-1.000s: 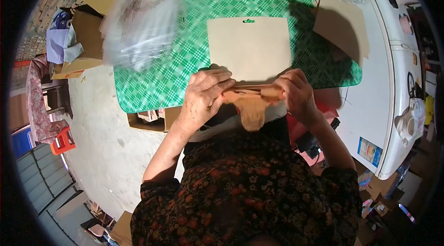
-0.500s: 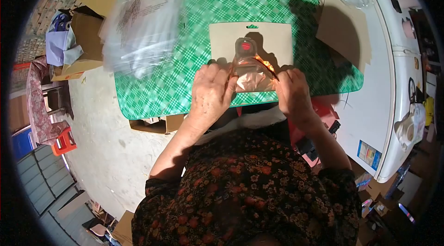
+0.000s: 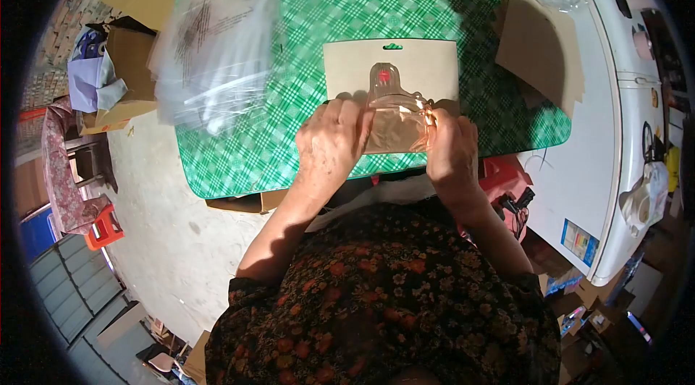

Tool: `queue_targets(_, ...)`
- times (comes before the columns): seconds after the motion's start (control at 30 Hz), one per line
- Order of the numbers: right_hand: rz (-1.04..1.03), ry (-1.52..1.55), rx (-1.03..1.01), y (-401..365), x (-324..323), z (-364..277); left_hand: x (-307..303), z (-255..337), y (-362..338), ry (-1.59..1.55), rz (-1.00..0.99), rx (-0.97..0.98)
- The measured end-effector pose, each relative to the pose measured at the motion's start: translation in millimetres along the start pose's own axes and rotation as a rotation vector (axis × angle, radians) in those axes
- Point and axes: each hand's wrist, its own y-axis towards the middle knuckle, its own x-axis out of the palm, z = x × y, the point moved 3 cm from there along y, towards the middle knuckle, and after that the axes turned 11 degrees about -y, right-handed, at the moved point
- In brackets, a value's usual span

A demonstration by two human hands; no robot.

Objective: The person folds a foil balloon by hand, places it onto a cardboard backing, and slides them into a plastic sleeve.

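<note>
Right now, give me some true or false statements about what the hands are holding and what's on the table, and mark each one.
1. The left hand and the right hand grip the clear packet by its sides. True.
2. The clear packet is over the near edge of a beige card. True.
3. The tablecloth is plain red. False: it is a green and white check.
4. The stack of clear plastic bags lies by the right hand. False: it lies at the table's left side, apart from both hands.
5. A brown cardboard sheet lies at the table's right edge. True.
</note>
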Motion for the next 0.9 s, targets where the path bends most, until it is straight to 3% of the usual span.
queue_targets(0.13,0.012,-0.024,-0.025,1,0,-1,-2,-7,-2,-0.112,0.078,-0.098)
queue_targets(0.23,0.03,-0.08,-0.028,0,5,-2,-19,-1,-9,-0.072,0.182,0.081)
queue_targets(0.37,-0.013,-0.119,-0.033,1,2,-2,-12,29,-36,-0.198,0.063,0.373)
queue_targets(0.43,0.015,-0.098,-0.029,2,0,-4,-3,42,-46,-0.224,-0.099,0.359)
queue_targets(0.6,0.005,-0.12,-0.033,1,1,-4,-1,51,-58,-0.203,-0.154,0.403)
queue_targets(0.77,-0.099,-0.078,0.021,-5,15,5,6,34,-53,-0.128,-0.234,0.158)
queue_targets(0.83,-0.034,-0.101,0.016,-4,13,2,9,30,-51,-0.056,-0.252,0.078)
queue_targets(0.9,-0.034,-0.134,0.021,-4,13,2,16,28,-54,0.012,-0.269,0.089)
